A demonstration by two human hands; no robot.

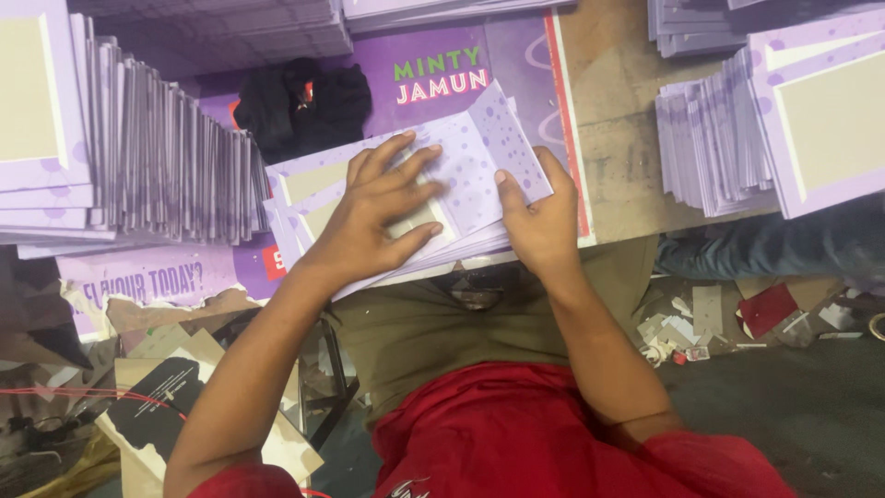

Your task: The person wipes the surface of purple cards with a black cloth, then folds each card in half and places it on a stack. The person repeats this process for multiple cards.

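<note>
Left hand spread flat, pressing lilac carton blank; right hand pinching flap edge. Folding step seemingly underway; next calling for firm crease.

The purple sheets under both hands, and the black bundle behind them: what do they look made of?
The purple sheets look like printed card or thin paperboard with a matte finish: flat, crisp cut edges, creased flaps, a paler blank panel. Left hand presses flat on them; right hand grips their edge. The black bundle looks like soft cloth, crumpled into folds, possibly a garment.
</note>
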